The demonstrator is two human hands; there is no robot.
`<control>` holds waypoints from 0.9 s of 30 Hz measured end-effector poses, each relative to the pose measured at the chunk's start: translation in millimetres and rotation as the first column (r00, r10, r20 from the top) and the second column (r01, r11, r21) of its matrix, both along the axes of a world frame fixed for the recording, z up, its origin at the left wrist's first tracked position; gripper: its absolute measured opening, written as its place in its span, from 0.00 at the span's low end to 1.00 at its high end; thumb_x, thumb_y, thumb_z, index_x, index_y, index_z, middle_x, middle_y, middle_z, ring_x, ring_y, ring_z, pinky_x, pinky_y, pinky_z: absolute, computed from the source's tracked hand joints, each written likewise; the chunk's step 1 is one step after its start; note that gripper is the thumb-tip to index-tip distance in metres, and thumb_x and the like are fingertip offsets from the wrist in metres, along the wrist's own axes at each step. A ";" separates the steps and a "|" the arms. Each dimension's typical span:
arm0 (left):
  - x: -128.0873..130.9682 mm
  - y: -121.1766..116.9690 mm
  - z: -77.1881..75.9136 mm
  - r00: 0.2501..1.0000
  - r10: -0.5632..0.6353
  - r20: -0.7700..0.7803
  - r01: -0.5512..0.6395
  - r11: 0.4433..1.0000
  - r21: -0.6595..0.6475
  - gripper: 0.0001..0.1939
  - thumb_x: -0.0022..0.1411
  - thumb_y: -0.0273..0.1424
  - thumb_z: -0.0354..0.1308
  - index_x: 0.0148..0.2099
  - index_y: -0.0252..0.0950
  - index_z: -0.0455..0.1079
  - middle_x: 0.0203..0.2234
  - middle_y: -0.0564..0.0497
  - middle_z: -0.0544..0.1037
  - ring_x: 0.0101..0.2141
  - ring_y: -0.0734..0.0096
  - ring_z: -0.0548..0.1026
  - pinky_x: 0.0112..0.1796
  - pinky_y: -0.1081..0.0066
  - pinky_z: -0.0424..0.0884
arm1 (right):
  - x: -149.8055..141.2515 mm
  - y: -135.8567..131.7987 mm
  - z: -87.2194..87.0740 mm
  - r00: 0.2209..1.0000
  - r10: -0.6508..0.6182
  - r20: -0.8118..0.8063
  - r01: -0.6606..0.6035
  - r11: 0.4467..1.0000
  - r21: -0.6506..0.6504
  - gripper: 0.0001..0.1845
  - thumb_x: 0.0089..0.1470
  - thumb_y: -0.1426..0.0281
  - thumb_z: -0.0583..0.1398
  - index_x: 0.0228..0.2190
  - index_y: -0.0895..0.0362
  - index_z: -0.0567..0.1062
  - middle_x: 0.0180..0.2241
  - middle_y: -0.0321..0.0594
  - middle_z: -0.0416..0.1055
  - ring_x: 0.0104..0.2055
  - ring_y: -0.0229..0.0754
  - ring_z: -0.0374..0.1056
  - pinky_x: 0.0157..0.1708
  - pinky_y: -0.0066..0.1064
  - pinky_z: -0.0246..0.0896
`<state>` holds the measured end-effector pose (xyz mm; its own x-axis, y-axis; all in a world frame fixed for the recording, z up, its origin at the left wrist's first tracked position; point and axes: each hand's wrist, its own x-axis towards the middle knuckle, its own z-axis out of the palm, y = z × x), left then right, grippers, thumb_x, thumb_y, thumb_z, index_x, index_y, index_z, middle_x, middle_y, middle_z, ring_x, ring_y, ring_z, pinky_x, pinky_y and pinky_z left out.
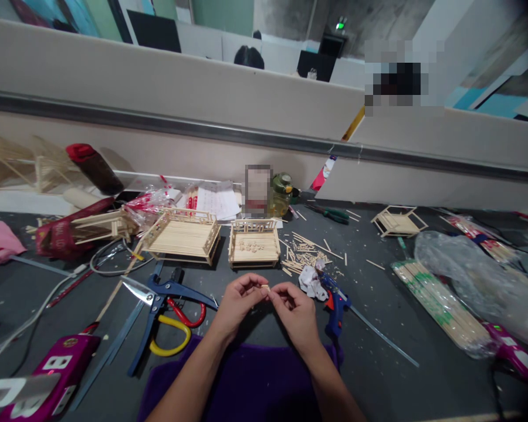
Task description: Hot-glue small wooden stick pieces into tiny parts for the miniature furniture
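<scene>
My left hand (245,296) and my right hand (293,302) meet over the dark desk, fingertips pinched on one tiny piece of wooden stick (265,287). Just beyond them stands a small bed-shaped model of wooden sticks (254,249), with little wood bits on its slatted top. A larger stick model (182,237) of similar build is to its left. Cut stick pieces (305,255) lie in a loose pile to the right, near crumpled white paper (313,283). A blue glue gun (337,308) rests beside my right hand.
Blue-handled cutters (152,310) and scissors with red and yellow handles (171,337) lie left. A purple cloth (268,381) is under my forearms. Bagged sticks (442,305) lie right, green-handled pliers (330,214) behind. A low partition (180,132) borders the desk; people sit beyond.
</scene>
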<state>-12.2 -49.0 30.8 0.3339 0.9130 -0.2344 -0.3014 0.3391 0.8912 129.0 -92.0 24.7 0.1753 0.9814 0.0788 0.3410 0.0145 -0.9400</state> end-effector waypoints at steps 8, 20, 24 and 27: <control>-0.4 -0.2 0.5 1.000 -0.002 0.024 0.002 1.000 -0.007 0.13 0.49 0.32 0.69 0.37 0.33 0.75 0.26 0.52 0.78 0.28 0.74 0.73 0.33 0.74 0.67 | 0.2 -0.1 0.3 1.000 0.003 -0.012 -0.003 1.000 -0.003 0.10 0.56 0.64 0.59 0.30 0.57 0.75 0.25 0.36 0.72 0.23 0.35 0.63 0.23 0.24 0.55; -0.1 -0.3 2.0 0.998 0.053 -0.034 -0.052 0.998 0.030 0.13 0.48 0.33 0.69 0.37 0.34 0.76 0.28 0.50 0.80 0.29 0.71 0.75 0.36 0.72 0.69 | 1.0 0.0 4.6 1.000 -0.019 0.010 0.019 1.000 0.009 0.10 0.56 0.64 0.59 0.30 0.57 0.75 0.25 0.36 0.72 0.23 0.35 0.62 0.23 0.25 0.56; 0.4 -0.7 3.4 0.994 0.068 -0.086 -0.062 0.996 0.068 0.12 0.47 0.33 0.69 0.36 0.34 0.77 0.28 0.50 0.79 0.29 0.71 0.74 0.34 0.72 0.69 | -0.7 -0.4 3.4 0.999 -0.018 0.037 0.017 1.000 0.022 0.11 0.56 0.63 0.58 0.30 0.57 0.76 0.24 0.36 0.71 0.22 0.34 0.61 0.22 0.25 0.55; 0.3 -0.7 3.2 0.994 0.059 -0.092 -0.051 0.995 0.083 0.12 0.47 0.33 0.70 0.35 0.34 0.77 0.27 0.51 0.78 0.28 0.71 0.73 0.33 0.72 0.69 | -0.5 -0.6 3.5 0.998 -0.020 0.062 0.019 0.999 0.028 0.11 0.56 0.63 0.58 0.30 0.57 0.76 0.24 0.36 0.71 0.23 0.34 0.60 0.22 0.25 0.55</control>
